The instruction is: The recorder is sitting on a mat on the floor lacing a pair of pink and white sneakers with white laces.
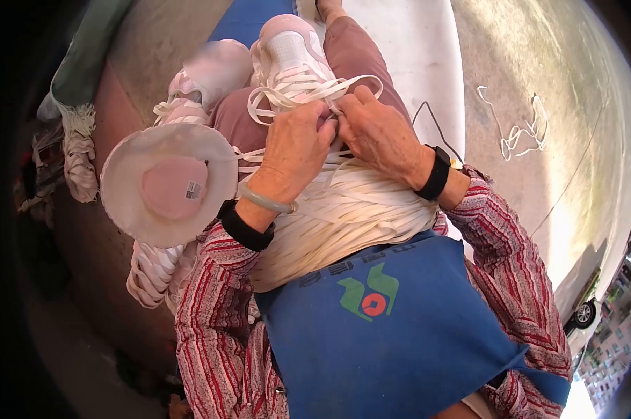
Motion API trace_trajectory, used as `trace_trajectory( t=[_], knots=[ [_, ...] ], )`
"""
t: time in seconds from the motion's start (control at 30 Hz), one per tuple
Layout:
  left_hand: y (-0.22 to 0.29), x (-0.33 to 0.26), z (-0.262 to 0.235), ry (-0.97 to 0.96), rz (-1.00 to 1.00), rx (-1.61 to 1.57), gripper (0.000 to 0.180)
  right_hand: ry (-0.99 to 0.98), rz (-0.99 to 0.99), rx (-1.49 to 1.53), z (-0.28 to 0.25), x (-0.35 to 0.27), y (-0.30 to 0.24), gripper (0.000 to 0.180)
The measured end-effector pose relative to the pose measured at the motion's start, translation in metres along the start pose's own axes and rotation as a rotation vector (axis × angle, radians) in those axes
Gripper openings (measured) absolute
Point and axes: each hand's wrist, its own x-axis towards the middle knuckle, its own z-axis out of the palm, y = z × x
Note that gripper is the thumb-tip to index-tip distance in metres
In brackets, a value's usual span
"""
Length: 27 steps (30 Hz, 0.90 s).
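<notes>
**Left hand (294, 143) and right hand (382, 133) meet on a white lace (327, 89)**

At the far left, a bunch of laces (80, 157) hangs beneath green cloth (88, 59). Next comes a round pale piece (123, 185) with a pink centre and a small label; what it is I cannot tell. Beyond it lies a pale pink shoe (221, 66), just beside the laced shoe (287, 49) that the hands are nearest to. That one sits at the upper middle, toe pointing away, against the mauve trousers (361, 52), with lace looping loosely over its front.

The left hand's grip is narrow, fingertips closed on the lace, though part of the hold is hidden. Its wrist carries a bangle (268, 200) and a dark band. Below the hands, a thick lace bundle (343, 209) covers the lap above a blue apron (385, 349). The right hand pinches lace between thumb and finger, almost touching the left fingertips.

Good handling here would mean pinching close to the lace's end, keeping the strip flat and untwisted, holding the loops clear of the bundle, and pulling gently and evenly with both hands.

On the floor at right lies a loose lace tangle (525, 133).
</notes>
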Motion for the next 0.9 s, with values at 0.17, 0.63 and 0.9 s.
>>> trace_trajectory(
  t=[0.17, 0.63, 0.9],
  knots=[
    [-0.005, 0.002, -0.001, 0.001, -0.028, 0.076, 0.021, 0.018, -0.045, -0.02, 0.008, 0.0, 0.003, 0.022],
    [-0.013, -0.025, -0.084, -0.071, -0.36, -0.855, 0.011, 0.149, -0.014, 0.109, -0.013, 0.018, 0.024, 0.016],
    [0.003, 0.004, -0.077, -0.016, -0.392, -0.97, 0.016, 0.188, -0.103, 0.284, -0.011, 0.046, 0.007, 0.016]
  ],
)
